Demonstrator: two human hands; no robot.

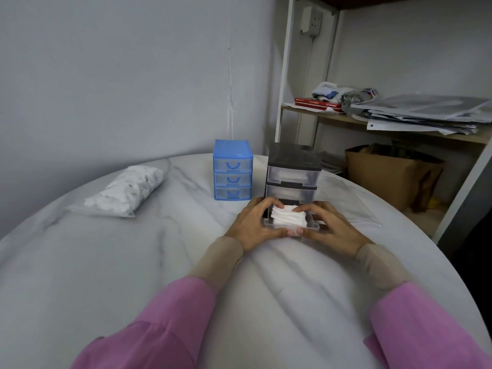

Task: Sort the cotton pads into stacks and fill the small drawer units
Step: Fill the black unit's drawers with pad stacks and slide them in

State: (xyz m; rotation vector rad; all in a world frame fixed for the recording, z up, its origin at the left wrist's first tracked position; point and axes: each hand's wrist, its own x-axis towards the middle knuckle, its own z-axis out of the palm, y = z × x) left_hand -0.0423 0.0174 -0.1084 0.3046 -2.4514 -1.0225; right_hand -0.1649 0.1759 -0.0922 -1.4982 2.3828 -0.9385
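Observation:
A black drawer unit stands on the marble table. Its bottom drawer is pulled out toward me and holds a stack of white cotton pads. My left hand curls round the drawer's left side, thumb on its front edge. From the other side my right hand wraps the drawer, fingertips touching the pads and thumb on the front. A blue drawer unit with all three drawers closed stands just left of the black one. A clear bag of loose cotton pads lies at the far left.
Behind the table at the right stands a white shelf with red books and piled papers. A brown paper bag sits on the floor below it. The table's round edge falls away at the right, and a flat clear plastic bag lies right of the black unit.

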